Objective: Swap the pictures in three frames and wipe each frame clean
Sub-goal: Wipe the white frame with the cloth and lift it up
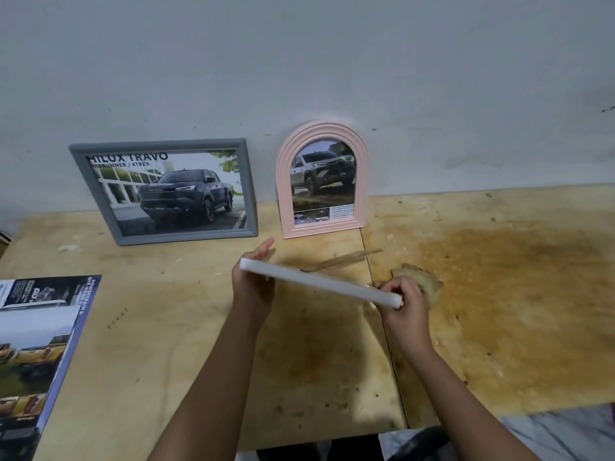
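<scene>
I hold a white frame point(319, 283) edge-on above the wooden table point(173, 327), so only its thin white side shows. My left hand point(253, 287) grips its left end, fingers behind it. My right hand point(404, 299) pinches the right end and also holds a yellowish cloth point(424, 282) bunched behind the fingers. A grey frame point(163, 191) with a dark pickup picture leans on the wall at the back left. Beside it stands a pink arched frame point(322, 179) with a silver pickup picture.
A car brochure point(36, 354) lies flat at the table's left edge. A thin wooden stick point(342, 260) lies behind the white frame. A large brown stain point(512, 294) covers the right board. The grey wall point(299, 61) bounds the table's far side.
</scene>
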